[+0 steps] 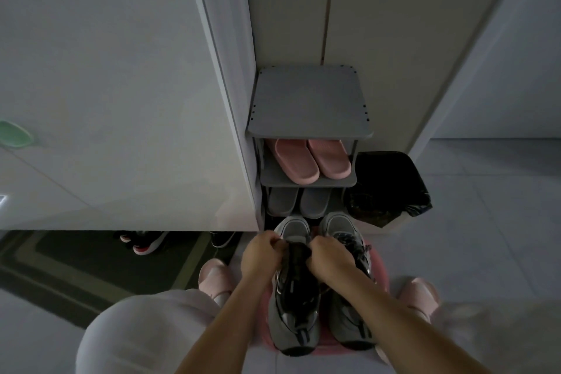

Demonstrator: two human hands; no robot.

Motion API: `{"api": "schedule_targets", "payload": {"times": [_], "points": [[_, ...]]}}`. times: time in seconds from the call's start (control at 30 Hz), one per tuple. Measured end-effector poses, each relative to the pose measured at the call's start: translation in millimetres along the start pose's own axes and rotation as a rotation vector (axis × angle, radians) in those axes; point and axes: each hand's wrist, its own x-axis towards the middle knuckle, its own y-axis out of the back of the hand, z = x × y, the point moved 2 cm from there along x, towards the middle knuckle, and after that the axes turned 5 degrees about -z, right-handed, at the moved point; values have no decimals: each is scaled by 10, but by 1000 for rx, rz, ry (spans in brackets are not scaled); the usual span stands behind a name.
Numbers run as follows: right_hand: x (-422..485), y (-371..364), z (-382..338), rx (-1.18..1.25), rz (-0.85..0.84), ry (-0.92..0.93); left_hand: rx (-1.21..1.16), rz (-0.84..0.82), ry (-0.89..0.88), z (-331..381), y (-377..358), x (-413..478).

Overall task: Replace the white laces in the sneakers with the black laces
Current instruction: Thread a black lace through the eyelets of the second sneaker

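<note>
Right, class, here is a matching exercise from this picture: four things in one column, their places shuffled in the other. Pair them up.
Things:
1 pink slippers
2 grey slippers
3 bin
4 sneakers

Places:
A on the floor, right of the rack
B on the pink stool
C rack shelf just under the top board
D rack shelf one level lower

Pairs: 1-C, 2-D, 3-A, 4-B
</note>
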Motion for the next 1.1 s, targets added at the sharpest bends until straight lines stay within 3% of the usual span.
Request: {"api": "schedule_targets", "payload": {"times": [0.07,0.17,0.3,0.43,0.53,0.7,0.83,1.0,1.1], "points": [[24,-31,34,78,-2,3,-166,31,90,-59,48,0],[47,-39,88,146,-3,2,-671,134,335,-186,204,-54],[67,-48,125,192,-20,1,-1189,389,417,-308,477,-106],[55,-65,100,202,-34,20,-1461,184,272,-105,489,-110],[39,-56,92,243,-80,50,-1158,10,241,121,399,-94],[-5,-14,81,233,-186,83,-384,43,67,261,269,-22],[-32,-19,93,173,-166,87,106,-178,25,224,94,-59],[-60,-14,94,194,-139,45,364,-83,-12,291,109,-3],[-76,-14,101,217,-152,0,242,11,9,215,242,80]]}}
